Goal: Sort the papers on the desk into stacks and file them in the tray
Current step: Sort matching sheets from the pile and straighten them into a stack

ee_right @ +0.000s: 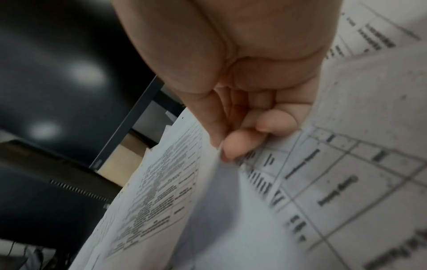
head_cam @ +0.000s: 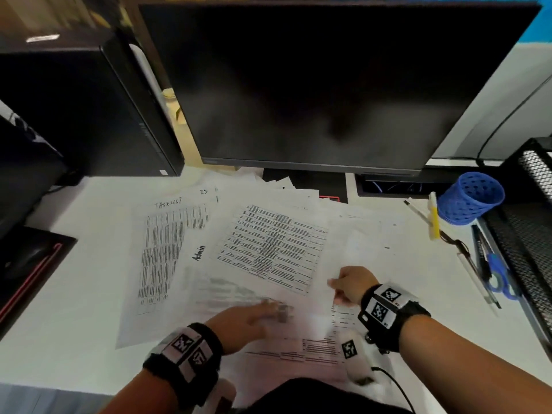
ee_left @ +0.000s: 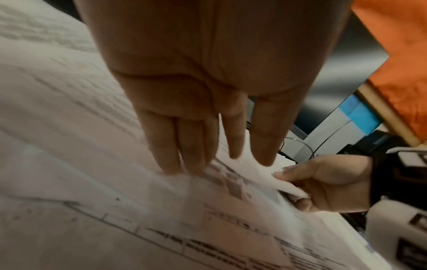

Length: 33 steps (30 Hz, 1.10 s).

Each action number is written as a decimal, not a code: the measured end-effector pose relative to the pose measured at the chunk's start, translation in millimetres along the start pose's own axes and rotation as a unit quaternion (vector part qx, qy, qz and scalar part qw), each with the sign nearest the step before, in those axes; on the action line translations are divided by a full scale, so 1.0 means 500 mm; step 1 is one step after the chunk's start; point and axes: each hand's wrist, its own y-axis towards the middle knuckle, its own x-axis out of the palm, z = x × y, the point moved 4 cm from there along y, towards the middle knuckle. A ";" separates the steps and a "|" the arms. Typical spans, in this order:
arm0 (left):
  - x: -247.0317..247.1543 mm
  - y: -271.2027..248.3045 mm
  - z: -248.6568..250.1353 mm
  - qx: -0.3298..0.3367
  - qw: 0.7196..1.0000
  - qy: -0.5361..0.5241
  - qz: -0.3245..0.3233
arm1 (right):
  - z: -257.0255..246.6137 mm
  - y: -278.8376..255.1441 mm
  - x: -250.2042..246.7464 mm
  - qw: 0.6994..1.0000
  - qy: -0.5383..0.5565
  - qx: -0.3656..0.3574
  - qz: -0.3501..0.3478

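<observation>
A: Start nearest. What are the hands doing?

B: The left hand point(head_cam: 239, 322) lies flat, fingers point(ee_left: 191, 146) straight and together, their tips pressing on the printed sheet point(head_cam: 286, 333) closest to the person. The right hand point(head_cam: 352, 286) is just beside it, on its right, curled, pinching that sheet's right edge between thumb and forefinger. In the right wrist view the pinched edge point(ee_right: 215, 182) is lifted off the form with a ruled table point(ee_right: 346, 173) lying under it.

A: And the other papers?

B: They fan out past both hands over the white bench point(head_cam: 74, 309). Just beyond the fingers, a tilted page of dense text point(head_cam: 268, 246); beyond the left hand and to its left, a sheet headed "Tasklist" point(head_cam: 167, 249) with "Admin" point(head_cam: 199, 253) handwritten beside it. More loose sheets point(head_cam: 286, 186) overlap farther off, reaching under the dark monitor point(head_cam: 322, 85).

A: The tray?

B: Well to the right of the right hand, at the bench's edge: a black mesh tray point(head_cam: 525, 234). Between it and the hand lie pens point(head_cam: 478, 246) and blue-handled scissors point(head_cam: 498, 279); farther, a blue perforated pen cup point(head_cam: 469, 198). A black computer tower point(head_cam: 89, 109) stands far beyond the left hand.
</observation>
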 end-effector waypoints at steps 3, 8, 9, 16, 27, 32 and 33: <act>-0.023 -0.014 0.006 0.007 0.995 -0.055 0.088 | -0.007 -0.014 0.018 0.997 -0.079 -0.008 -0.020; -0.063 -0.033 -0.092 -0.129 0.957 0.115 0.234 | -0.013 -0.024 0.015 0.995 -0.094 -0.013 0.014; -0.057 -0.034 -0.108 -0.166 0.961 0.102 0.197 | -0.017 -0.025 0.017 0.995 -0.100 -0.015 0.020; -0.009 -0.034 -0.114 -0.180 0.977 0.040 0.102 | -0.045 -0.040 0.036 0.988 -0.154 -0.012 -0.007; -0.120 -0.074 -0.056 -0.096 0.953 -0.028 0.285 | -0.057 -0.041 -0.037 0.988 -0.103 -0.090 0.073; -0.174 -0.051 -0.014 -0.038 0.939 -0.053 0.338 | -0.081 -0.066 -0.120 0.978 -0.113 -0.148 0.093; -0.180 -0.044 -0.002 -0.026 0.940 -0.061 0.334 | -0.085 -0.074 -0.129 0.978 -0.108 -0.156 0.087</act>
